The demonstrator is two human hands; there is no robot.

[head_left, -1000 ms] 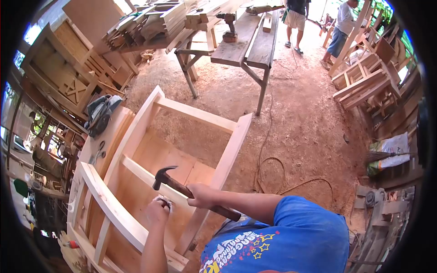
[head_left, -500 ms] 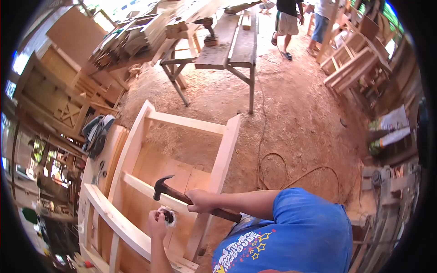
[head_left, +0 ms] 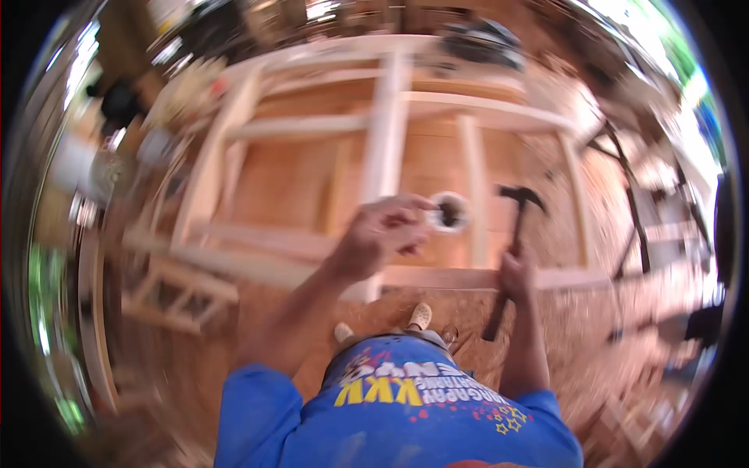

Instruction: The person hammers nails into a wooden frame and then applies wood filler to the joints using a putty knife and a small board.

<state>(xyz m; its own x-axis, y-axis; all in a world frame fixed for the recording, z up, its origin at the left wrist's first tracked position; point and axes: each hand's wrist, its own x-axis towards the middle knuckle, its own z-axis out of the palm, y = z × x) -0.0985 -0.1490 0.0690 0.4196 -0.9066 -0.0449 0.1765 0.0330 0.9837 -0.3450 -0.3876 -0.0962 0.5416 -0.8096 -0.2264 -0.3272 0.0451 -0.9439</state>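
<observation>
My right hand (head_left: 516,274) is wrapped round the wooden handle of a claw hammer (head_left: 521,196), its head up and its handle end below my fist. My left hand (head_left: 384,235) is raised over the wooden frame (head_left: 386,140) with its fingers pinched together. Whatever those fingers hold is too small and blurred to make out. Just right of the left fingertips, a white-rimmed container (head_left: 462,224) with dark contents lies inside the frame, on a panel. The hammer stays to the right of it, near the frame's front rail (head_left: 445,278).
At the frame's far side sits a dark bag (head_left: 482,44). A small ladder-like wooden piece (head_left: 178,296) lies on the floor to the left. Metal table legs (head_left: 628,195) stand at the right. Both my shoes (head_left: 420,315) show before the frame.
The view has swung left, so the frame lies straight across in front of me. My left hand has come away from the white-rimmed container. The hammer remains in my right hand, now upright.
</observation>
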